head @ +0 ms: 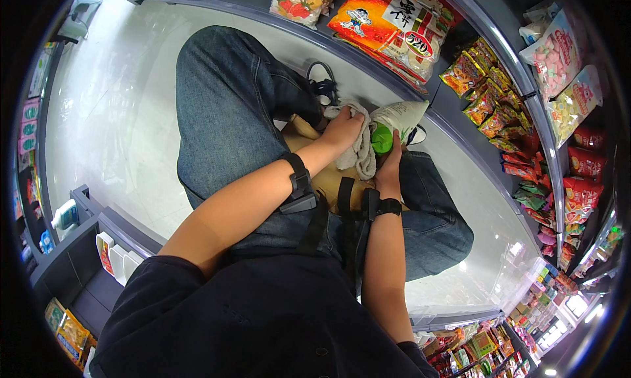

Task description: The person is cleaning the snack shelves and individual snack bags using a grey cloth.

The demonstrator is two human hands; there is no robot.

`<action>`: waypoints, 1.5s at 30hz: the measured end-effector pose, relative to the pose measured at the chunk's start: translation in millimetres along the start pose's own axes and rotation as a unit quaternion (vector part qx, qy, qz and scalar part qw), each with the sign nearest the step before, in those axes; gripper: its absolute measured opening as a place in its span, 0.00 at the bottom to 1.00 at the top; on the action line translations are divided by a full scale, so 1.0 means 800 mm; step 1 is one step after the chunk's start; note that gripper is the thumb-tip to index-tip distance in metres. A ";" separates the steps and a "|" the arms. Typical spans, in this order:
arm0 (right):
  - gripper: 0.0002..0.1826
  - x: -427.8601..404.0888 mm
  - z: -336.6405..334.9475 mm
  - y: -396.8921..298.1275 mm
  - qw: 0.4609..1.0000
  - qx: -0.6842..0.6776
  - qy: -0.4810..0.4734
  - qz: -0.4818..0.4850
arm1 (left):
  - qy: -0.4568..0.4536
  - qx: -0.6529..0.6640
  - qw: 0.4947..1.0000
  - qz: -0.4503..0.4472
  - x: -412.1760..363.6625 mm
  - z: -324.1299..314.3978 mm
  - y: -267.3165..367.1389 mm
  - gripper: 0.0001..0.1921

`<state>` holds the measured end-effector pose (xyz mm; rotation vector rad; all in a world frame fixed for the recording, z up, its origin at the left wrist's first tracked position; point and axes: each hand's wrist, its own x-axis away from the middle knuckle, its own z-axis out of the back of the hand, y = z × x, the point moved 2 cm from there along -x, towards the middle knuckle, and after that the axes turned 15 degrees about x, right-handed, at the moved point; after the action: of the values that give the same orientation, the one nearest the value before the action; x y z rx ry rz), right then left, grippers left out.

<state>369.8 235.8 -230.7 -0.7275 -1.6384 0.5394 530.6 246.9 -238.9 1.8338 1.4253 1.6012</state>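
Note:
My left hand (pixel 345 130) grips a crumpled grey cloth (pixel 364 156), which hangs down between my knees. Beside it, my right hand (pixel 389 163) holds a white package with a green end (pixel 405 119), tilted with its pointed corner toward the shelf. The cloth lies right against the green end; whether it presses on it I cannot tell. Under both hands is a tan object (pixel 300 134), possibly cardboard, largely hidden by my forearms and the cloth.
I am crouched on a glossy pale floor (pixel 118 107) between shelves. Ahead, the low shelf's edge (pixel 355 57) runs close to my shoes, with a large orange rice-cracker bag (pixel 389 28) on it. Small snack packets (pixel 488 92) fill the right; a grey shelf (pixel 79 259) stands behind my left side.

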 end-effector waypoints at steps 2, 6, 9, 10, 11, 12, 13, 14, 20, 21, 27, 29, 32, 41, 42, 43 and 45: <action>0.35 -0.007 0.005 0.003 1.000 -0.005 -0.005 -0.009 | 0.000 0.015 1.000 -0.003 -0.001 -0.001 -0.002 0.29; 0.36 -0.014 0.011 0.008 1.000 0.004 -0.007 -0.003 | 0.002 0.022 1.000 0.000 -0.002 -0.003 -0.003 0.28; 0.36 -0.008 0.005 0.005 1.000 0.012 0.005 -0.004 | 0.001 0.026 1.000 0.007 -0.005 0.001 -0.007 0.28; 0.36 -0.010 0.006 0.006 1.000 0.009 0.004 -0.015 | -0.002 0.027 1.000 0.008 -0.006 0.002 -0.008 0.27; 0.36 -0.011 0.006 0.006 1.000 0.007 0.004 -0.026 | -0.001 0.027 1.000 0.007 -0.007 0.002 -0.010 0.27; 0.36 -0.012 0.008 0.006 1.000 0.007 0.005 -0.026 | -0.001 0.023 1.000 0.009 -0.006 0.001 -0.008 0.27; 0.36 -0.013 0.010 0.006 1.000 0.004 0.001 -0.031 | 0.000 0.018 1.000 0.011 -0.004 0.000 -0.007 0.27; 0.36 -0.014 0.011 0.007 0.999 0.001 -0.002 -0.036 | 0.000 0.018 1.000 0.011 -0.003 0.000 -0.005 0.27; 0.36 -0.012 0.012 0.008 0.999 -0.014 -0.023 -0.033 | 0.014 0.002 1.000 0.013 0.003 -0.004 0.004 0.29; 0.36 -0.011 0.011 0.008 0.999 -0.014 -0.023 -0.034 | 0.008 -0.004 1.000 0.017 0.003 -0.002 0.004 0.29; 0.35 -0.011 0.009 0.007 0.999 -0.011 -0.022 -0.029 | 0.000 0.000 1.000 0.008 -0.003 0.001 -0.003 0.29; 0.36 -0.011 0.007 0.007 1.000 -0.008 -0.021 -0.020 | 0.000 0.000 1.000 0.013 -0.004 0.002 -0.004 0.29; 0.36 -0.010 0.007 0.007 1.000 -0.006 -0.015 -0.018 | 0.003 0.013 1.000 0.012 -0.001 0.001 -0.002 0.29; 0.34 -0.003 -0.006 -0.002 1.000 0.011 0.022 -0.016 | 0.009 0.009 1.000 0.010 0.003 0.001 0.001 0.32; 0.34 -0.001 -0.005 -0.003 1.000 0.011 0.023 -0.015 | 0.015 0.006 1.000 0.009 0.003 0.000 0.002 0.32; 0.34 0.001 -0.005 -0.004 1.000 0.007 0.020 -0.013 | 0.022 0.003 1.000 0.009 0.004 -0.002 0.003 0.32; 0.34 0.001 -0.004 -0.004 1.000 0.003 0.017 -0.010 | 0.029 0.003 1.000 0.008 0.004 -0.004 0.002 0.32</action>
<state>372.2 233.9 -226.9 -0.7108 -1.6106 0.5143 528.1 247.7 -234.6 1.8200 1.4440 1.6718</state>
